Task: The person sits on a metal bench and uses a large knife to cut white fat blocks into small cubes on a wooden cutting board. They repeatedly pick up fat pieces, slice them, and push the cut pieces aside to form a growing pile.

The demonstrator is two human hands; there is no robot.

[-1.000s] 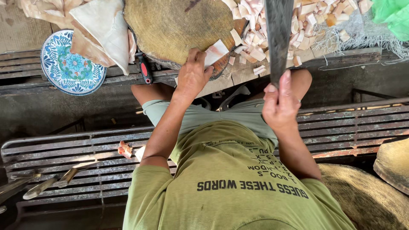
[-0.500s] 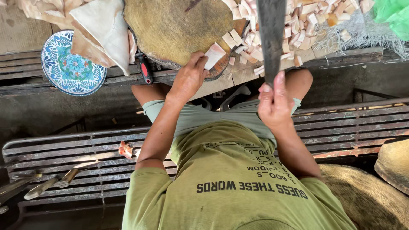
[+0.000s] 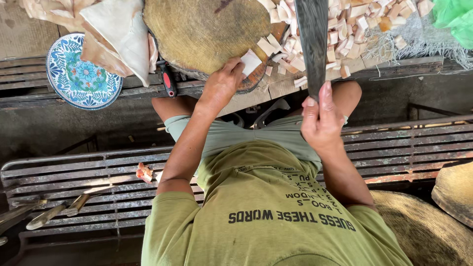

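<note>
Pale piece (image 3: 250, 62) under my left fingers, big knife (image 3: 312, 42) in my right hand.

My left hand (image 3: 222, 84) is curled and presses the pale piece down at the near edge of the round wooden block (image 3: 197, 34). My right hand (image 3: 322, 120) is closed tight around the knife handle, and the dark blade points up and away from me. I think it is best to keep my left fingers tucked back from the blade and the piece flat so it cannot slip. Lots of small cut bits (image 3: 345, 29) lie in a heap past the knife. A blue flower plate (image 3: 81, 74) sits off to the left. The top of the blade is cut off, so I cannot see its tip. I cannot tell what the pale stuff is. The handle is hidden inside my fist.
</note>
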